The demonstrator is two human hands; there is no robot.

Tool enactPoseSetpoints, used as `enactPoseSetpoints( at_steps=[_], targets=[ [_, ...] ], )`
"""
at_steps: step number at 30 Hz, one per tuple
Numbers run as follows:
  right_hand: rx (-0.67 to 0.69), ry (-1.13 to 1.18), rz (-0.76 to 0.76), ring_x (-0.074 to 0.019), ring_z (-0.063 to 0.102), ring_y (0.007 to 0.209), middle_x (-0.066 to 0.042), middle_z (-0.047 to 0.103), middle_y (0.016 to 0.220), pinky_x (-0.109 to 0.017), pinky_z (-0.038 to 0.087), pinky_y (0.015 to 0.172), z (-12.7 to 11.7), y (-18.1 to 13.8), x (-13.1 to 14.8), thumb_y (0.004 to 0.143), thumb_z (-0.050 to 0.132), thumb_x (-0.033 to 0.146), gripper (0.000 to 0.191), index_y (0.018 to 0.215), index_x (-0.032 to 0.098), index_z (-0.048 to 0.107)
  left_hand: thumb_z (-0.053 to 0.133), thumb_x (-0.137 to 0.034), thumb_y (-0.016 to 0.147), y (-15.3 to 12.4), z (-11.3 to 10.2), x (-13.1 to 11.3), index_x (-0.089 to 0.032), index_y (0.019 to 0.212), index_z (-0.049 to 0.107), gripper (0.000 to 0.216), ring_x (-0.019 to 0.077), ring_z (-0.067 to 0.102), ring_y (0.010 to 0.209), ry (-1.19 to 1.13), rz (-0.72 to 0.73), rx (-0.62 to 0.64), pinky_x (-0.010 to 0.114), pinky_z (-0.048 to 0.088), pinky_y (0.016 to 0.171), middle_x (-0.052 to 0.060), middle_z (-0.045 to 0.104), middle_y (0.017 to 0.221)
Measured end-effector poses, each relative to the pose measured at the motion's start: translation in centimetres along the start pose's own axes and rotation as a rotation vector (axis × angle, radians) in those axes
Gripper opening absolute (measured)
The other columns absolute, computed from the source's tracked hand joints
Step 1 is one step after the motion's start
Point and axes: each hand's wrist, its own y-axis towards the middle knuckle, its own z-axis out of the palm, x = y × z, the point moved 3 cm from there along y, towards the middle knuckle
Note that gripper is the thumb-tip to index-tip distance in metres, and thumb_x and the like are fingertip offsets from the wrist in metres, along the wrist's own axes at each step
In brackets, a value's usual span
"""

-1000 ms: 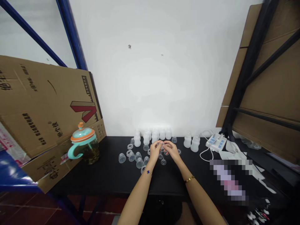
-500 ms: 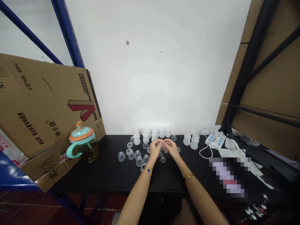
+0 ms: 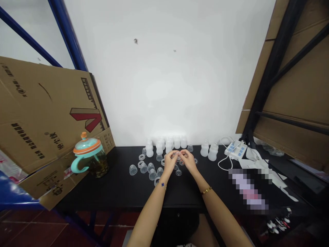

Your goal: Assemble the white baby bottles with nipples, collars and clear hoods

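My left hand (image 3: 170,161) and my right hand (image 3: 187,160) meet over the table, fingertips pinched on a small white bottle ring (image 3: 178,153). Most of the ring is hidden by the fingers. Clear silicone nipples (image 3: 178,172) lie flat just below and between my hands. Left of them are several clear dome caps (image 3: 133,169) and loose white collar rings (image 3: 141,157). Behind my hands stands a group of frosted white baby bottles (image 3: 149,151). Two more bottles (image 3: 212,153) stand upright to the right, with nipples fitted on top.
A teal-lidded glass jug (image 3: 99,164) with dark contents stands at the left of the black table (image 3: 118,192), beside a large cardboard sheet (image 3: 51,113). On the right lie a white power strip (image 3: 235,150) with its cord, and crumpled white paper (image 3: 269,178). A white wall rises behind.
The whole view has shifted slightly. Both hands stay together on the ring, its white edge now showing more between the fingertips. The bottles and caps have not moved on the table.
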Motion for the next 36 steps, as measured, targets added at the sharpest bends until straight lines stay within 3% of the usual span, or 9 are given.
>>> enactPoseSetpoints(
  at_steps=[13, 22, 27, 36],
  targets=[
    [-0.042, -0.134, -0.094, -0.0147, 0.056, 0.056, -0.001, 0.061, 0.076, -0.024, 0.045, 0.045, 0.07, -0.13, -0.20, 0.080, 0.065, 0.048, 0.026, 0.083, 0.022, 0.061, 0.065, -0.034, 0.077, 0.00, 0.08, -0.03, -0.017, 0.087, 0.077, 0.023, 0.0144, 0.059, 0.062, 0.027, -0.028, -0.004, 0.023, 0.046, 0.053, 0.006, 0.074, 0.084],
    [-0.015, -0.146, -0.118, -0.0137, 0.054, 0.055, 0.001, 0.057, 0.070, -0.023, 0.042, 0.047, 0.13, -0.26, 0.43, 0.081, 0.062, 0.042, 0.021, 0.080, 0.022, 0.057, 0.066, -0.032, 0.078, 0.01, 0.02, -0.20, -0.017, 0.087, 0.078, 0.021, 0.0171, 0.065, 0.072, 0.047, 0.010, 0.002, 0.026, 0.053, 0.062, 0.008, 0.076, 0.093],
    [-0.046, -0.150, -0.114, -0.0143, 0.055, 0.056, -0.001, 0.060, 0.075, -0.024, 0.043, 0.047, 0.01, -0.20, 0.27, 0.081, 0.063, 0.046, 0.024, 0.081, 0.022, 0.060, 0.067, -0.037, 0.078, -0.33, 0.29, -0.09, -0.017, 0.090, 0.077, 0.026, 0.0170, 0.065, 0.069, -0.004, -0.047, 0.000, 0.025, 0.053, 0.054, 0.008, 0.075, 0.091],
    [-0.029, -0.128, -0.079, -0.0135, 0.056, 0.052, -0.003, 0.067, 0.078, -0.024, 0.044, 0.046, 0.38, -0.54, 0.40, 0.082, 0.065, 0.053, 0.035, 0.097, 0.021, 0.068, 0.069, -0.046, 0.078, -0.17, 0.07, 0.26, -0.017, 0.094, 0.073, 0.033, 0.0162, 0.067, 0.069, -0.116, -0.070, -0.078, 0.026, 0.058, 0.058, 0.008, 0.075, 0.094]
  ],
)
